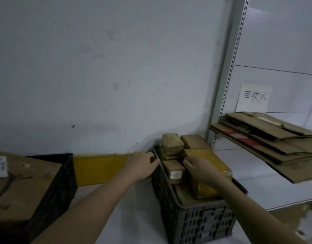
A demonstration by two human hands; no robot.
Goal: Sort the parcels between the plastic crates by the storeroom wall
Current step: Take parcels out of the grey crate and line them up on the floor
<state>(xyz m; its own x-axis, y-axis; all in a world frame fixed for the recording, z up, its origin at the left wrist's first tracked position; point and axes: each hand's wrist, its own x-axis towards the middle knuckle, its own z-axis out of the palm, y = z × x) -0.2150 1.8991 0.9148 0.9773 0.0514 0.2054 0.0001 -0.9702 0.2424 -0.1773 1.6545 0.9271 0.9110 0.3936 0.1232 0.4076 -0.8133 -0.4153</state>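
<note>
A dark plastic crate [195,224] stands by the wall at centre right, heaped with several brown parcels. My right hand [201,170] lies on a yellow tape-wrapped parcel [211,159] at the top of the heap, fingers curled over its left edge. My left hand [142,164] rests on the crate's left rim, next to a small parcel with a white label [175,170]. A taped parcel [172,143] sits at the back of the heap. A second dark crate [63,178] at the left holds a large cardboard box [26,187].
A yellow band [98,169] runs along the base of the wall between the crates. Flattened cardboard [267,138] lies on a white shelf at the right under a paper sign [254,98]. A perforated shelf upright [227,81] rises behind the right crate.
</note>
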